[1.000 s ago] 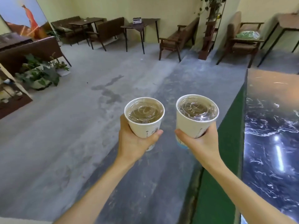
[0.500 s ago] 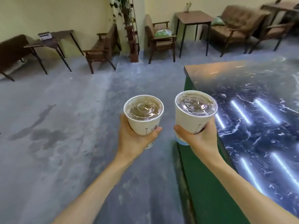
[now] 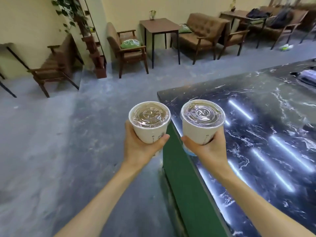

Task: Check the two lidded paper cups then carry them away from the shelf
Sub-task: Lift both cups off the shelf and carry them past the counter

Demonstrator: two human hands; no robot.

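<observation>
I hold two lidded paper cups upright at chest height, out over the concrete floor [image 3: 51,142] and the corner of the black marble table [image 3: 256,134]. My left hand [image 3: 139,147] has its fingers wrapped around the left cup [image 3: 150,132]; my right hand [image 3: 209,147] clasps the right cup [image 3: 200,132] the same way. Thin white paper walls would likely crush under a squeeze, so a mid-body hold suits them. The clear ribbed plastic lids appear seated flat; brownish liquid shows beneath.
</observation>
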